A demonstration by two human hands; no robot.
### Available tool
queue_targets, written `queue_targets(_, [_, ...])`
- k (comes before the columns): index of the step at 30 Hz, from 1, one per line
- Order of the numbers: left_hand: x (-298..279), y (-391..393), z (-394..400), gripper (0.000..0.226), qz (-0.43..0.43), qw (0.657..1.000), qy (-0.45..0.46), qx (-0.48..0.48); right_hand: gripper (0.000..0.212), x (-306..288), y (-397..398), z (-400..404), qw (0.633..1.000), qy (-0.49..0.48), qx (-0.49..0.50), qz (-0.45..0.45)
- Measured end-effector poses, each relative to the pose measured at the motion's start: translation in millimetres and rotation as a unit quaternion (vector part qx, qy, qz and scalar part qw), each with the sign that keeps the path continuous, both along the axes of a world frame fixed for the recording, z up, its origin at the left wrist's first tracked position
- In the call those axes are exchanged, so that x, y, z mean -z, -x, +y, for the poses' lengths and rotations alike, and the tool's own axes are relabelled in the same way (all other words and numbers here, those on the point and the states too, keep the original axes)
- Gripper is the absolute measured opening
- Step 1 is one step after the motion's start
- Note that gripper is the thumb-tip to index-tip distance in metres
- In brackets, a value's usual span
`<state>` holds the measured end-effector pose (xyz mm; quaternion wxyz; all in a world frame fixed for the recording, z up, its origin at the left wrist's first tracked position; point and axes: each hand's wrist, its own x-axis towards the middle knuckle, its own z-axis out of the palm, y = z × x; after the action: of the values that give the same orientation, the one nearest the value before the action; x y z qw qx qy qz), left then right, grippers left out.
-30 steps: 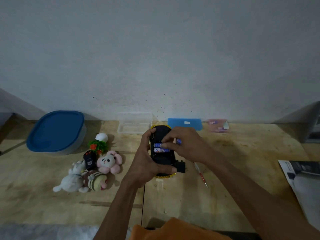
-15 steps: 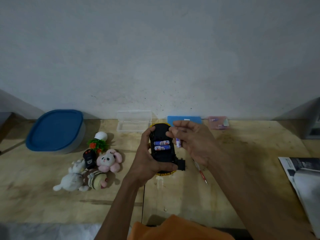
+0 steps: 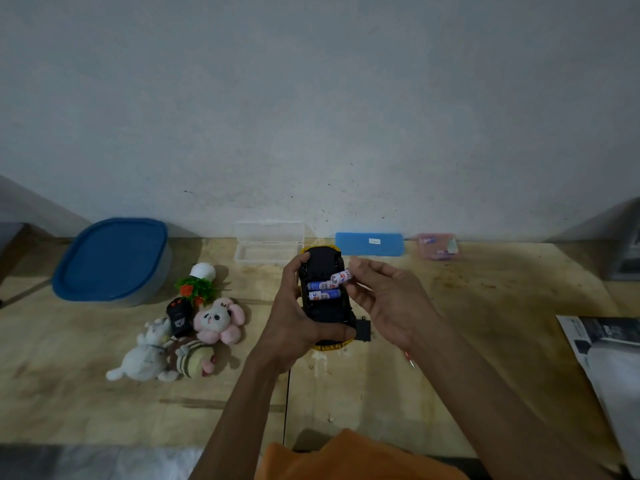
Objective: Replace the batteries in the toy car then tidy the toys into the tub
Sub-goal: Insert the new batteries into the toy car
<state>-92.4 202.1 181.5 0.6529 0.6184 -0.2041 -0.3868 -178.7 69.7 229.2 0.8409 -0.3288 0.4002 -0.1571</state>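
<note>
My left hand grips the yellow toy car upside down above the table, black underside up. Two blue-and-white batteries lie side by side in its open compartment. My right hand pinches a third battery just above the compartment's far right edge. The tub with a blue lid stands at the back left. Soft toys lie left of the car: a pink bunny, a white plush, a striped plush, a small black toy and a green plant toy.
A clear open case, a blue case and a pink box line the wall. A black cover piece and a red-tipped tool lie right of the car. A magazine lies at the right edge.
My right hand lifted off the compartment, drew back to the right, and now holds a third battery turned sideways over the compartment. The car stays in my left hand.
</note>
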Motion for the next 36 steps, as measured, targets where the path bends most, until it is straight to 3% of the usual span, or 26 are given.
queue_targets(5, [-3.1, 2.1, 1.1, 0.116, 0.002, 1.000, 0.007, 0.004, 0.030, -4.3, -2.1, 2.4, 0.999, -0.049, 0.000, 0.007])
queue_targets(9, [-4.1, 2.9, 3.8, 0.117, 0.006, 1.000, 0.005, 0.009, 0.021, -4.2, -0.2, 0.6, 0.992, 0.094, -0.065, 0.052])
queue_targets(13, [-4.8, 1.6, 5.9, 0.116, 0.016, 1.000, 0.011, 0.006, 0.034, -5.6, 9.0, -3.4, 0.928, 0.287, -0.225, 0.081])
queue_targets(16, [-6.3, 2.4, 6.2, 0.116, 0.015, 1.000, 0.010, 0.008, 0.031, -5.7, 10.9, -3.1, 0.870, 0.412, -0.239, 0.126])
queue_targets(19, [-5.8, 3.5, 6.8, 0.117, 0.020, 1.000, 0.012, 0.013, 0.017, -4.0, 9.9, -2.8, 0.822, 0.495, -0.236, 0.154])
queue_targets(22, [-6.5, 3.8, 6.0, 0.117, 0.022, 1.000, 0.012, 0.015, 0.019, 1.9, 12.4, -2.8, 0.787, 0.536, -0.265, 0.153])
queue_targets(27, [-7.2, 4.7, 4.9, 0.118, 0.017, 1.000, -0.001, 0.018, 0.015, 12.7, 19.9, 1.2, 0.785, 0.551, -0.231, 0.165])
queue_targets(34, [-4.9, 6.5, 4.3, 0.120, 0.009, 1.000, -0.019, 0.016, 0.017, 27.9, 25.9, 8.3, 0.827, 0.527, -0.130, 0.147])
queue_targets(36, [-4.4, 8.2, 4.1, 0.121, 0.005, 1.000, -0.023, 0.016, 0.014, 30.4, 27.3, 13.7, 0.812, 0.553, -0.117, 0.143])
